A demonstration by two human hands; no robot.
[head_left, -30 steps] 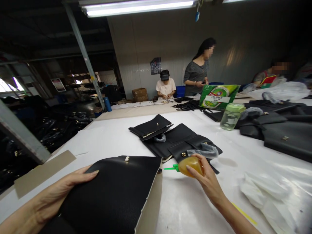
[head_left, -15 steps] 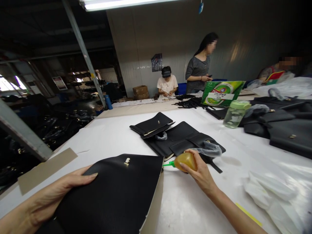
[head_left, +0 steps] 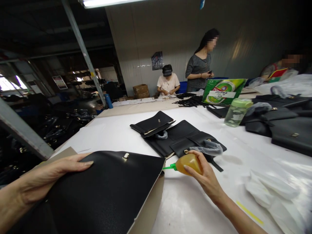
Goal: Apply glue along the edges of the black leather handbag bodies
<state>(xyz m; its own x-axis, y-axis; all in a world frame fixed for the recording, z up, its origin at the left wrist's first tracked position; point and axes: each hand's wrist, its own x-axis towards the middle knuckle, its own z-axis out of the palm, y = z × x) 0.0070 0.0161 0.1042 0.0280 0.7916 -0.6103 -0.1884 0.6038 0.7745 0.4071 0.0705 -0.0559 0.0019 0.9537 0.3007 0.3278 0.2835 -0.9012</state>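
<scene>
A large black leather bag panel (head_left: 104, 191) with a small metal clasp lies in front of me on the white table (head_left: 107, 136). My left hand (head_left: 46, 178) grips its left edge, fingers curled over the top. My right hand (head_left: 204, 177) is closed round an amber squeeze bottle (head_left: 187, 163) whose green nozzle points left at the panel's right edge.
Finished black bags (head_left: 175, 138) with grey stuffing lie just beyond the bottle, more black bags (head_left: 282, 126) at the right. A clear bottle with a green lid (head_left: 236, 112) and a green box (head_left: 223, 91) stand further back. Crumpled plastic (head_left: 270, 191) lies at the right. Three people work at the far end.
The panel's left side and my left hand have lifted and shifted slightly left. My right hand has drawn the bottle a little back from the panel's edge.
</scene>
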